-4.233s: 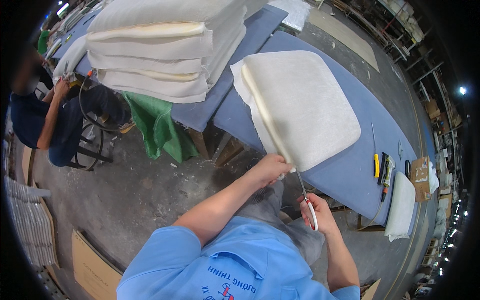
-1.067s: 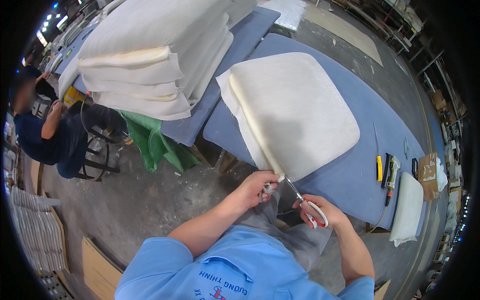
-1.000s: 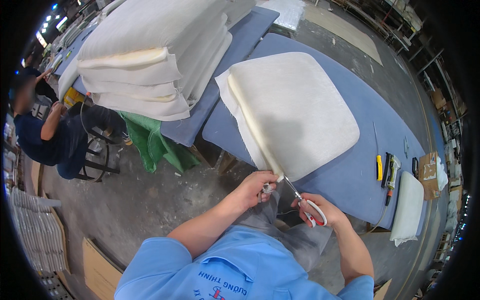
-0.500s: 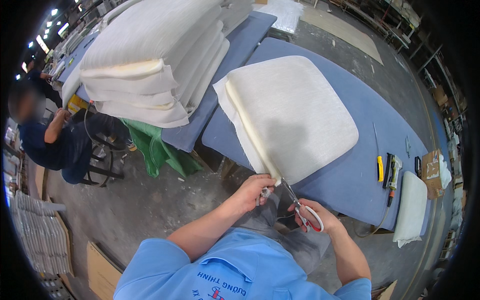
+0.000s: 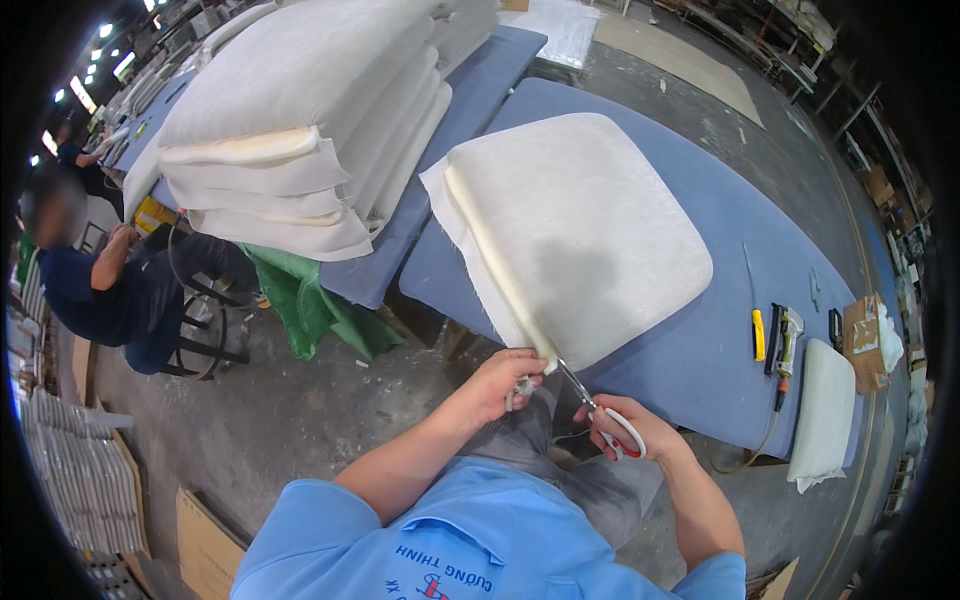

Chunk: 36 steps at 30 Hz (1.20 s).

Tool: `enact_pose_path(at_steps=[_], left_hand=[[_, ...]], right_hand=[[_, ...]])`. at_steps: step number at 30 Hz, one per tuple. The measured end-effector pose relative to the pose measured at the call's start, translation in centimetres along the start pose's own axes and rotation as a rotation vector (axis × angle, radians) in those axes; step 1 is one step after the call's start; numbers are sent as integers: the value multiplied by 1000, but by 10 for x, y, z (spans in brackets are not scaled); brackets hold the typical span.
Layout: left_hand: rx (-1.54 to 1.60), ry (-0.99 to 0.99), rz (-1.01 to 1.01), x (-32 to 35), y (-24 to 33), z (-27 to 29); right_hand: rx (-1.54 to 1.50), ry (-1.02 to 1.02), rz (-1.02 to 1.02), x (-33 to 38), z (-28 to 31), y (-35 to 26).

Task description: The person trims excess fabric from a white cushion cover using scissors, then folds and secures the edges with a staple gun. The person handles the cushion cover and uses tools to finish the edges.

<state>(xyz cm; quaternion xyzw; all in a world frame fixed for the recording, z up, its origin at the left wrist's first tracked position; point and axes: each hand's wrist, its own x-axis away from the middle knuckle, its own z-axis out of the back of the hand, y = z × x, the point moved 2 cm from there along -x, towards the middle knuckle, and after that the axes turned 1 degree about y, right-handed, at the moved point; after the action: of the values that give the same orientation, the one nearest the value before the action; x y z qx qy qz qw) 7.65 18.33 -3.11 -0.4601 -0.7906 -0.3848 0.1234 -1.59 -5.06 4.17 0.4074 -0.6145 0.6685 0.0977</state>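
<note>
A white cushion (image 5: 620, 220) with its near corner at risk: the scissors (image 5: 574, 381) point so close to it that a slip could, I judge, nick the cover or my left hand (image 5: 510, 385), and slack cloth could leave a ragged cut. The cushion lies on a blue table (image 5: 740, 290), just beyond that hand, which pinches its corner. My right hand (image 5: 635, 425) grips the white handles.

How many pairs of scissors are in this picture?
1 that I can make out: the white-and-red-handled scissors in the person's right hand, blades at the near corner of the white cushion. Others farther off may be hidden.
</note>
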Motion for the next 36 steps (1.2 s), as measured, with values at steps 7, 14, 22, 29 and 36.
enact_pose_path(at_steps=[7, 14, 22, 29, 36], left_hand=[[-19, -21, 35, 2, -2, 0], [11, -7, 28, 9, -5, 8], [-55, 33, -73, 11, -7, 6], [-96, 75, -104, 14, -4, 4], [-356, 118, -108, 30, -1, 2]], right_hand=[[22, -17, 42, -21, 6, -3], [99, -46, -21, -22, 18, -16], [165, -55, -86, -31, 16, -34], [148, -62, -104, -20, 19, -30], [239, -8, -4, -39, 1, -35]])
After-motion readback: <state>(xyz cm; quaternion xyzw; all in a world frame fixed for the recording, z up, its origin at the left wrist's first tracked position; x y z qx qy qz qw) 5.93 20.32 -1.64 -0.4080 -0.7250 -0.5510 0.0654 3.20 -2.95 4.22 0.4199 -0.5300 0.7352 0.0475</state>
